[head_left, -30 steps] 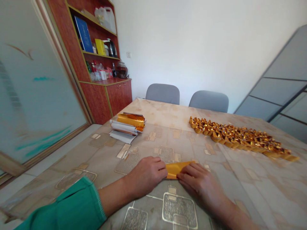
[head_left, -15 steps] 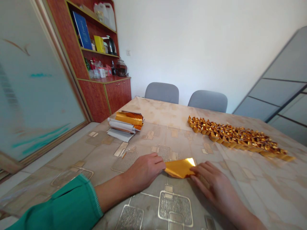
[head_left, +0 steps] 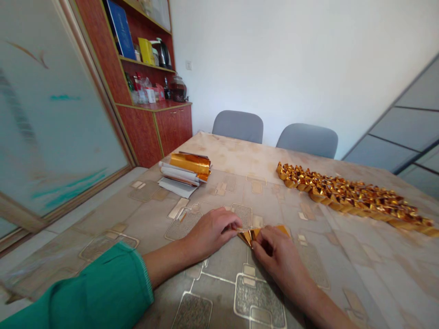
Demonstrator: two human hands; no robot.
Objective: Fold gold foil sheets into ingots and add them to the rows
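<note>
A small sheet of gold foil paper (head_left: 247, 236) is held low over the patterned tablecloth, partly hidden by the fingers. My left hand (head_left: 214, 232) pinches its left corner between thumb and fingers. Over its middle and right part, my right hand (head_left: 279, 251) is closed on the paper, and a gold corner sticks out behind the knuckles. The paper shows creases between the two hands. Rows of folded gold pieces (head_left: 343, 192) lie at the right of the table. A stack of gold and white paper sheets (head_left: 190, 167), curled, rests at the back left.
The table (head_left: 236, 153) has a patterned cover. Two grey chairs (head_left: 238, 125) stand behind its far edge. A red-brown cabinet (head_left: 140, 132) with bottles and a kettle (head_left: 163, 54) is at the back left, beside a frosted sliding door (head_left: 61, 114).
My right hand has moved left and over the gold paper, which now shows creases and less of its surface. The view has shifted slightly, moving the background.
</note>
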